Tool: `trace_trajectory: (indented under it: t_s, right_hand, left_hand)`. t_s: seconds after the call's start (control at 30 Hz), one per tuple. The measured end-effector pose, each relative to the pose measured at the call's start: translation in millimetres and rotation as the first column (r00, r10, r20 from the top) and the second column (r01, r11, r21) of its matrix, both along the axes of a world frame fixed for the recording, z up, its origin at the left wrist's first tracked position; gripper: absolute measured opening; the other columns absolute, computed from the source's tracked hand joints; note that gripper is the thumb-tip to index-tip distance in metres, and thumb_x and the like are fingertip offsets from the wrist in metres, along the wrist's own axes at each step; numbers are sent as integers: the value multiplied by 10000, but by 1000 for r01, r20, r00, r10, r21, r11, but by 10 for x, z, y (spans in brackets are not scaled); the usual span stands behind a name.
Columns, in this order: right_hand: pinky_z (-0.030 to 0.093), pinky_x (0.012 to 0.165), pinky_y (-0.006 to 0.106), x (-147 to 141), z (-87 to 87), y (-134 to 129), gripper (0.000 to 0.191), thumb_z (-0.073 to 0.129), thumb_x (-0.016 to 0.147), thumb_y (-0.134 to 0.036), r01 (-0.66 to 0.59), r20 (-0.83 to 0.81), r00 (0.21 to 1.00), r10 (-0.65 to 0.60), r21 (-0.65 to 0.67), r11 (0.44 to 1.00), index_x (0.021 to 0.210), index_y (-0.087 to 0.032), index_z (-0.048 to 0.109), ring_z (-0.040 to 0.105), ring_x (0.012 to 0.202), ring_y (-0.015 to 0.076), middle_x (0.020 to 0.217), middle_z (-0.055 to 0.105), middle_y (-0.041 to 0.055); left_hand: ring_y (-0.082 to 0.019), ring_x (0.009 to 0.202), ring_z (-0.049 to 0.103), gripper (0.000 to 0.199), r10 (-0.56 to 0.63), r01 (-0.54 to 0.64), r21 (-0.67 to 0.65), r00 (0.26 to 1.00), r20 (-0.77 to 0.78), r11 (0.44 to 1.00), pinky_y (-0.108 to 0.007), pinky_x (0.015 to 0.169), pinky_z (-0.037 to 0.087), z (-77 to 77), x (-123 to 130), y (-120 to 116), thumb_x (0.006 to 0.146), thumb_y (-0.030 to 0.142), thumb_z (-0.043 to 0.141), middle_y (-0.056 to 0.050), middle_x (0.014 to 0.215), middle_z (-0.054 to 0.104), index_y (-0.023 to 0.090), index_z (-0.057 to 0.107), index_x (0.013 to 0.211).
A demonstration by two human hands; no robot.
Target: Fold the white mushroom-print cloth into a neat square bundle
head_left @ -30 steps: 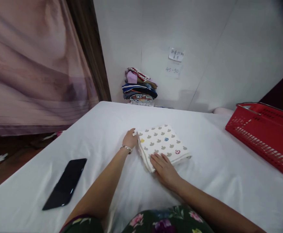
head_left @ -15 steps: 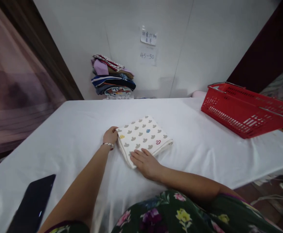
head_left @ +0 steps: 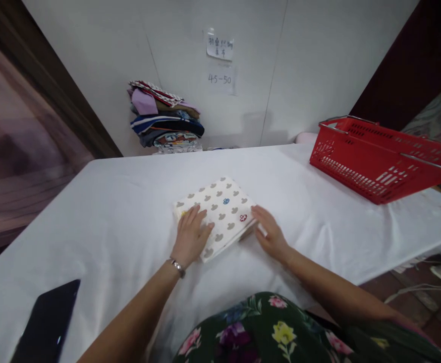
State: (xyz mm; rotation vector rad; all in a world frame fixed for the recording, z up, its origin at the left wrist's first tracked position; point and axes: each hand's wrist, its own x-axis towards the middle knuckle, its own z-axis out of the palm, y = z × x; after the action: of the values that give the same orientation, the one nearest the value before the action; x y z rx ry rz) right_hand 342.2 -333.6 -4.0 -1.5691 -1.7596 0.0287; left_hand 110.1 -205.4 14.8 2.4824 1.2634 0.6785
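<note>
A folded white cloth printed with grey shapes and a few coloured ones lies flat on the white-covered table. My left hand rests on its left part, palm down with the fingers spread, and wears a silver bracelet on the wrist. At the cloth's right corner is my right hand, its fingertips touching the edge and the thumb held apart from them. Neither hand grips the cloth.
A red basket with metal handles stands at the table's right. Beyond the far edge is a stack of folded fabrics against the wall. A dark flat device lies at the near left.
My left hand has let go of the cloth's left corner and moved onto its top. My right hand has gone from the near edge to the right corner. The view has shifted slightly.
</note>
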Motion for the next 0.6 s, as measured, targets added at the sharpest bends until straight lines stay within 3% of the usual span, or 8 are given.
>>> trace_trajectory:
  t_s: [0.1, 0.17, 0.27, 0.43, 0.6]
  right_hand:
    - [304, 1048, 443, 334, -186, 47, 576, 512, 803, -308, 238, -168, 950, -265, -163, 957, 1349, -180, 377, 352, 1289, 230, 1383, 417, 118]
    - [346, 1018, 408, 426, -262, 111, 622, 549, 773, -340, 240, -234, 923, -304, -265, 934, 1348, -173, 381, 419, 1235, 228, 1356, 448, 112]
    - [400, 954, 354, 442, -265, 208, 564, 507, 794, -321, 193, -266, 922, -281, -313, 930, 1332, -185, 405, 511, 1125, 199, 1286, 518, 82]
    - [385, 934, 355, 417, -163, 305, 477, 475, 813, -268, 184, -25, 980, -197, -261, 948, 1279, -168, 457, 498, 1093, 225, 1205, 571, 92]
    - [389, 868, 326, 491, -111, 300, 427, 475, 811, -237, 261, 152, 963, -224, -306, 915, 1229, -151, 476, 514, 1021, 232, 1133, 594, 107]
  left_hand:
    - [-265, 1356, 225, 550, -11, 5, -43, 989, -148, 999, -466, 1113, 132, -130, 56, -157, 836, 477, 443, -93, 1444, 338, 182, 451, 1301]
    - [-280, 1352, 233, 580, -10, -4, -66, 980, -198, 998, -481, 1108, 128, -183, 61, -140, 832, 489, 450, -110, 1443, 334, 169, 436, 1315]
    - [-279, 1350, 239, 583, -15, -4, -80, 971, -238, 997, -481, 1104, 139, -191, 50, -83, 836, 491, 448, -113, 1445, 327, 170, 431, 1322]
    - [-269, 1350, 243, 568, -13, 2, -41, 962, -273, 999, -490, 1098, 159, -173, 39, -102, 854, 489, 419, -104, 1446, 327, 173, 425, 1326]
    - [-276, 1337, 275, 558, -8, 17, 28, 953, -303, 999, -495, 1089, 201, -192, 25, -127, 857, 485, 418, -106, 1430, 356, 167, 440, 1316]
